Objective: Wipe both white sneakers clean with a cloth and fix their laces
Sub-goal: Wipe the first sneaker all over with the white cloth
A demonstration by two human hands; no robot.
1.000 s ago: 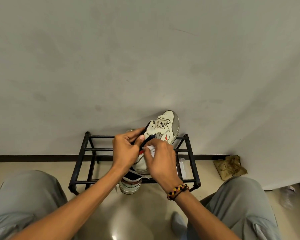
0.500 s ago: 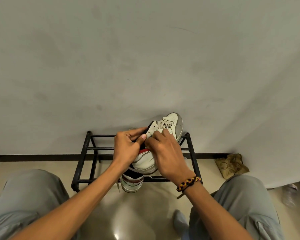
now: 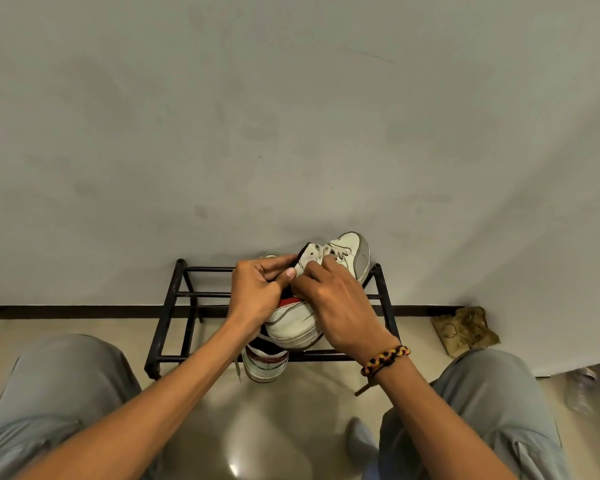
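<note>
I hold a white sneaker (image 3: 293,323) with a red and black collar tilted over a black metal rack (image 3: 167,317), its toe pointing up toward the wall. My left hand (image 3: 257,292) grips the collar and tongue at the sneaker's opening. Fingers curled, my right hand (image 3: 340,306) lies over the upper just below the laces (image 3: 336,252). The cloth is hidden under that hand. The second sneaker (image 3: 265,365) stands heel-out below the first, at the rack's front bar.
The rack stands against a plain grey wall (image 3: 291,133). A crumpled brown bag (image 3: 465,329) lies on the floor to the right, and a blurred clear bottle (image 3: 581,393) beyond my right knee. My knees in grey trousers flank the rack.
My right hand has slid up the sneaker from its side to just below the laces, covering the white cloth that showed between its fingers. The sneaker has tipped a little further toward the wall.
</note>
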